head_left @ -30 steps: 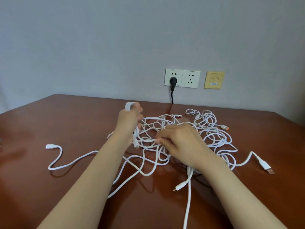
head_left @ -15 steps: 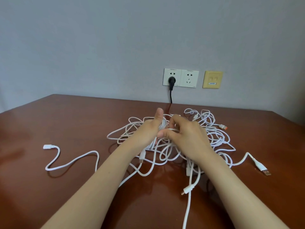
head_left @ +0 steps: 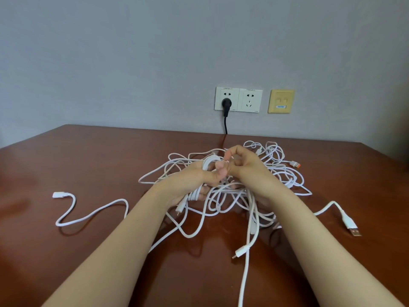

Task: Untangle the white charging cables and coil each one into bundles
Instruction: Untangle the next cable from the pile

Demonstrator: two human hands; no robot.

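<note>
A tangle of white charging cables lies in a heap on the brown table. My left hand grips a small coil of white cable wound around its fingers, thumb up. My right hand is just beside it, fingers curled, pinching a strand of cable near the coil. One loose cable end trails off to the left. A USB plug lies at the right, an orange-tipped plug behind the heap, and a small plug in front.
Two white wall sockets sit above the table's far edge, with a black plug and cord in the left one. A yellow wall plate is beside them. The grey wall bounds the table at the back.
My left hand came down and right toward the heap with its coil. My right hand rose from the heap to meet it. The loose left cable end slid slightly.
</note>
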